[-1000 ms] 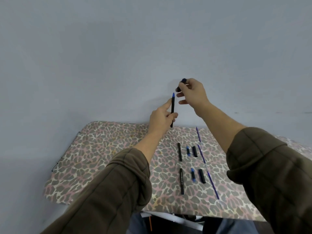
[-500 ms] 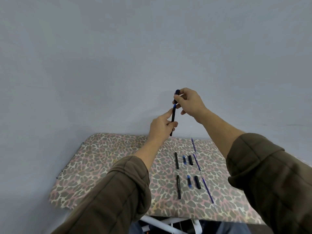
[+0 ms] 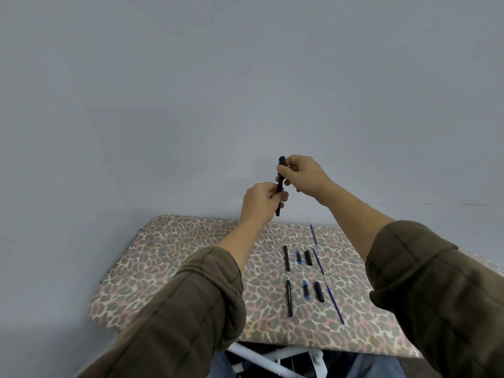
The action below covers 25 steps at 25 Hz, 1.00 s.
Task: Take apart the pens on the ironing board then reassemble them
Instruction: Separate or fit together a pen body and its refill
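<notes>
I hold a black pen [image 3: 279, 186] upright in the air above the far end of the ironing board [image 3: 169, 257]. My left hand [image 3: 260, 200] grips its lower barrel. My right hand [image 3: 302, 177] pinches its upper end, where the black cap [image 3: 281, 161] with a blue tip sits on the barrel. On the board lie loose pen parts: two black barrels [image 3: 286, 258] [image 3: 289, 298], two small blue pieces [image 3: 299, 257] [image 3: 306, 290], two short black caps [image 3: 308, 257] [image 3: 318, 291] and thin blue refills [image 3: 334, 302].
The leopard-print board stands against a plain grey wall [image 3: 191, 105]. Its white metal legs [image 3: 261, 358] show below the near edge. The left half of the cover holds no parts.
My right hand brought the cap down onto the top of the pen held by my left hand. Both hands moved closer together, and the view tilted upward.
</notes>
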### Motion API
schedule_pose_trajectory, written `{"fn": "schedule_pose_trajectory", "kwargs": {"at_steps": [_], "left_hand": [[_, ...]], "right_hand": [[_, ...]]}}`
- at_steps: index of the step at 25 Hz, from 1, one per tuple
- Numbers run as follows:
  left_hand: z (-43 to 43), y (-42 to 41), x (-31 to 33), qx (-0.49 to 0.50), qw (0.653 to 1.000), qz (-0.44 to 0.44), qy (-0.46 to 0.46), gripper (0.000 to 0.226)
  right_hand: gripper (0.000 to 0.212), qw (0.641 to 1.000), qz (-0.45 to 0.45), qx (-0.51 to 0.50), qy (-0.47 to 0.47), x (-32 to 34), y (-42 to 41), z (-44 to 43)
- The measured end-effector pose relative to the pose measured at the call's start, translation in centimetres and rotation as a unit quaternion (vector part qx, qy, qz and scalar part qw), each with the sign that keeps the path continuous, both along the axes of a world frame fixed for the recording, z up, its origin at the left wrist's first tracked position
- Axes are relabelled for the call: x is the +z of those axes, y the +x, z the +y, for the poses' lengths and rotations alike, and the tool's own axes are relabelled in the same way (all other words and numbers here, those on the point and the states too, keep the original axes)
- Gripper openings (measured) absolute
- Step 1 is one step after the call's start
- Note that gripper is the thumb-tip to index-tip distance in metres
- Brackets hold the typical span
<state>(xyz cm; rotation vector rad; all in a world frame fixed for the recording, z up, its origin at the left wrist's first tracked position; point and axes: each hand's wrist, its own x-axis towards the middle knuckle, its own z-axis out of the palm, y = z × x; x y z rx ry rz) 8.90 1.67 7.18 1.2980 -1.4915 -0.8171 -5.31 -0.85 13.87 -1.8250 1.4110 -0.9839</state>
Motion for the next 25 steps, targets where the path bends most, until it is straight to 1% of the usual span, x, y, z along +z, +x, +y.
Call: {"fn": "schedule_pose_trajectory", "kwargs": {"at_steps": [1, 2, 4, 5, 7, 9, 13, 25], "left_hand": [[0.1, 0.1, 0.0, 0.002, 1.000, 0.003, 0.000, 0.010], [0.2, 0.2, 0.0, 0.004, 1.000, 0.009, 0.000, 0.010], [0.3, 0.2, 0.2, 0.009, 1.000, 0.014, 0.000, 0.010], [0.3, 0.2, 0.3, 0.011, 1.000, 0.010, -0.002, 0.012], [0.5, 0.1, 0.5, 0.016, 1.000, -0.002, -0.009, 0.016], [0.5, 0.1, 0.5, 0.025, 1.000, -0.008, -0.012, 0.018], [0.5, -0.2, 0.8, 0.047, 0.999, -0.014, -0.010, 0.020], [0.1, -0.9, 1.2, 0.058, 0.996, -0.058, -0.030, 0.026]], "right_hand": [[0.018, 1.000, 0.016, 0.000, -0.006, 0.1, -0.1, 0.1], [0.030, 0.999, 0.032, 0.002, -0.013, 0.2, -0.2, 0.1], [0.063, 0.997, 0.069, 0.008, -0.040, 0.1, -0.3, 0.3], [0.074, 0.993, 0.098, 0.010, -0.062, 0.0, -0.4, 0.4], [0.084, 0.982, 0.156, 0.016, -0.105, -0.3, -0.5, 0.4], [0.084, 0.974, 0.183, 0.016, -0.132, -0.6, -0.5, 0.5], [0.080, 0.973, 0.169, -0.004, -0.158, -1.2, -0.1, 0.6], [0.072, 0.981, 0.130, -0.018, -0.140, -0.8, 0.7, 0.2]]}}
